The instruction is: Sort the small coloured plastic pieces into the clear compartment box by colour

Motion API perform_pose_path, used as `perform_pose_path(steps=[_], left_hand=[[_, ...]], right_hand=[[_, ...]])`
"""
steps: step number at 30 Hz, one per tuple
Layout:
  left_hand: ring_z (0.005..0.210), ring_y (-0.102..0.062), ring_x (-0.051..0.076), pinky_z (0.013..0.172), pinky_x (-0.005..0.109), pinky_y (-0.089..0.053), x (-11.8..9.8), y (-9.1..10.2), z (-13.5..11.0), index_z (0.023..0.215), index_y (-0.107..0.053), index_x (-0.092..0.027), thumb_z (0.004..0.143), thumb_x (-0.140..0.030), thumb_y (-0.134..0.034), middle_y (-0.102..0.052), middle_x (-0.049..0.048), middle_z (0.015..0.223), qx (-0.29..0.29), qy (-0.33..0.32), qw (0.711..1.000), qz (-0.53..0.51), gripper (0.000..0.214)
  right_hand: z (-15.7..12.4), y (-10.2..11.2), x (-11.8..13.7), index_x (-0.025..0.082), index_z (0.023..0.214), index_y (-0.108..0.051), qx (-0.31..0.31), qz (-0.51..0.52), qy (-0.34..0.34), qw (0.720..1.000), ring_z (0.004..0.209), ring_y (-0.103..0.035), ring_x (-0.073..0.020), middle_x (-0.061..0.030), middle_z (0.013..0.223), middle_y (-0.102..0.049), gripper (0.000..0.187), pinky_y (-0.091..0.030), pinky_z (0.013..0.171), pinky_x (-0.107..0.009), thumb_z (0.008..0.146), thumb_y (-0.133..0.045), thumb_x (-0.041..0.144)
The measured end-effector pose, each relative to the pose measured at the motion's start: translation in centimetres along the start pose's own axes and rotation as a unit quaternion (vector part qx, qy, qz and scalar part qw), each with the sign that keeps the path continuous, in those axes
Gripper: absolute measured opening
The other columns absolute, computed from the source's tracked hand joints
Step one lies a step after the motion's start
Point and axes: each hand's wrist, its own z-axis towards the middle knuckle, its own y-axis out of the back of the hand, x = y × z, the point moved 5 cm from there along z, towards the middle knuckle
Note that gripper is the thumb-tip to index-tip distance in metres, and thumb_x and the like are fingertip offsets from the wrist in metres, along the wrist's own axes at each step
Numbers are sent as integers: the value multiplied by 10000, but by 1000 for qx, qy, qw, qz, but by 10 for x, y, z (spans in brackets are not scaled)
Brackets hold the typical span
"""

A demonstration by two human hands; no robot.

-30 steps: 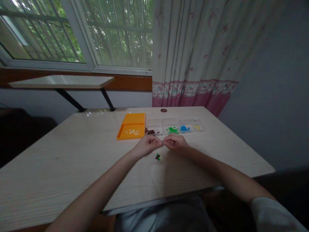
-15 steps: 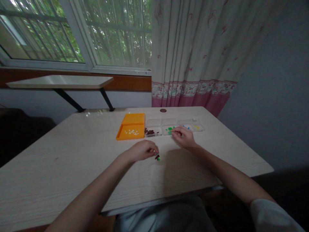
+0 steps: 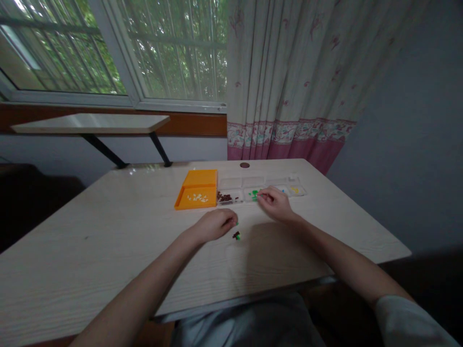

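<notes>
My left hand (image 3: 217,223) is closed in a pinch above the table, with a small green piece (image 3: 237,223) at its fingertips. Just below it, on the wood, lies a little cluster of brown and green pieces (image 3: 236,235), apart from the fingers. My right hand (image 3: 276,204) reaches to the clear compartment box (image 3: 240,199), its fingertips pinched together at the green pieces (image 3: 253,193). Whatever is between those fingertips is too small to make out. Brown pieces (image 3: 224,197) fill the compartment to the left. Blue pieces are partly hidden behind the right hand, beside yellow pieces (image 3: 295,190).
An open orange case (image 3: 199,177) holding white pieces (image 3: 197,197) stands left of the clear box. A raised shelf (image 3: 94,123) on black legs is at the back left. The light wooden table (image 3: 119,231) has a dark round cap (image 3: 245,165) near its back edge.
My left hand has lifted slightly off the cluster, leaving it on the table, with a green piece at its fingertips. The right hand has shifted only a little among the green pieces.
</notes>
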Motion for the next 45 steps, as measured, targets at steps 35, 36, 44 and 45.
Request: perform_pose_path(steps=[35,36,44,45], left_hand=[[469,-294,46,431,173,-208,-2,-9,12,679,-567,-97,636,-572,-574,-398,-44,520,-71,125,894,-424,478],[480,-306,49,438,173,-215,-2,-8,12,683,-565,-95,635,-568,-577,-411,-39,533,-73,122,894,-425,475],[502,-334,56,460,172,-249,4,-4,9,703,-542,-107,706,-472,-554,-430,-31,571,-57,86,920,-379,366],[504,-341,59,461,171,-257,4,-2,6,707,-543,-110,709,-453,-560,-431,-32,572,-37,78,928,-363,343]], right_hand=[[-15,-33,23,202,827,-653,121,43,61,990,527,-506,-79,-1,626,-597,139,-394,516,-182,743,-573,280],[-15,-33,24,203,820,-653,120,42,60,990,524,-505,-79,-1,624,-597,136,-394,513,-182,744,-570,280],[-15,-30,24,202,833,-650,104,27,65,992,506,-496,-73,6,618,-589,143,-397,514,-178,750,-559,274],[-14,-28,23,200,837,-650,92,21,64,993,506,-494,-74,6,612,-586,148,-399,517,-180,752,-558,278]])
